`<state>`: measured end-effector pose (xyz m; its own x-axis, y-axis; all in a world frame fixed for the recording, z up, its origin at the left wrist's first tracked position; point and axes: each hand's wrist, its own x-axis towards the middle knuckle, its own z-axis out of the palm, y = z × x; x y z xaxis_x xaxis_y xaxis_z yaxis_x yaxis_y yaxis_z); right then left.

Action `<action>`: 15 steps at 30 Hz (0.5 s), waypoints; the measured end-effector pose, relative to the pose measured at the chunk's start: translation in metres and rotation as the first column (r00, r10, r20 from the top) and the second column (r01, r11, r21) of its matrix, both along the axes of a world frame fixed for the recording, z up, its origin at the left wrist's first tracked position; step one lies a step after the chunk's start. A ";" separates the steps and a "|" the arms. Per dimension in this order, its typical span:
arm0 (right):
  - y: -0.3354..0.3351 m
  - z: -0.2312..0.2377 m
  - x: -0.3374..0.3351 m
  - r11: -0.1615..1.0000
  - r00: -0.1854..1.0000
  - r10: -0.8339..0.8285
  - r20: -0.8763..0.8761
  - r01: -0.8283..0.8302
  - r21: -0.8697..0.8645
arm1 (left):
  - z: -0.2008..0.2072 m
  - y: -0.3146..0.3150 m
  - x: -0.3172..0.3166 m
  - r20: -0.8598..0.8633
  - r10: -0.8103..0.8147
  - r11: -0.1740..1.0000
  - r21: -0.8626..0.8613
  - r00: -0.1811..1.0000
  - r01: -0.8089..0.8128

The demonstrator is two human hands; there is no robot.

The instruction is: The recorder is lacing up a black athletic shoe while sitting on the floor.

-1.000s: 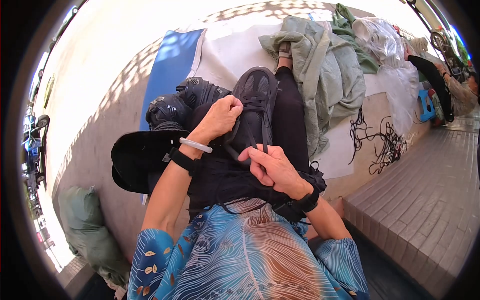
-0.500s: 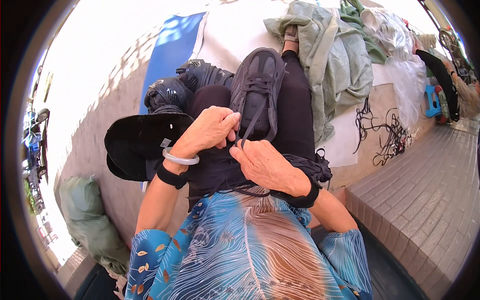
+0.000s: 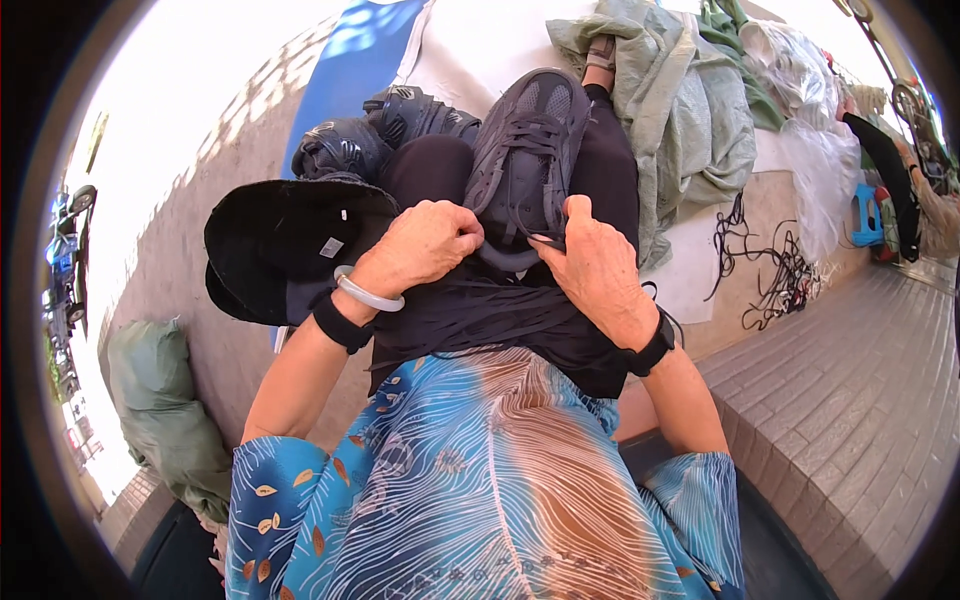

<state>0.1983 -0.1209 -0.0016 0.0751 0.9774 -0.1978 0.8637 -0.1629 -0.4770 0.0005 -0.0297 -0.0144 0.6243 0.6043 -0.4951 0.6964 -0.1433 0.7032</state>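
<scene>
A dark grey lace-up sneaker [image 3: 530,150] lies on my lap, toe pointing away and its opening toward me. My left hand [image 3: 430,240] is closed in a pinch beside the left edge of the shoe's opening; what its fingertips hold is hidden. At the right edge of the opening, my right hand [image 3: 597,268] has its thumb raised and its fingers closed on a dark shoelace [image 3: 520,222] that runs from the shoe. Several loose dark laces [image 3: 500,312] lie across my lap below the sneaker.
Left of my lap are more dark shoes [image 3: 340,150] and a black open fabric thing [image 3: 280,240] with a white tag. A grey-green sheet [image 3: 690,110], tangled black laces [image 3: 770,270] and a blue stool [image 3: 866,215] lie to the right. A green sack [image 3: 165,400] sits at lower left.
My hands have moved apart; the right one shifted right and up to the shoe's edge, turning thumb upward. The lace between them no longer stretches up toward both hands.
</scene>
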 end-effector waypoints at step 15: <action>-0.008 -0.014 0.015 0.988 0.981 -0.062 -0.183 0.087 0.128 | 0.028 -0.032 0.007 0.206 -0.014 0.888 0.453 0.978 -0.083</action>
<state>0.2132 -0.1284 -0.0153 0.1242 0.9889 -0.0811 0.7507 -0.1471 -0.6440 0.0079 -0.0617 0.0132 0.6545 0.7556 -0.0275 0.5603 -0.4603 0.6886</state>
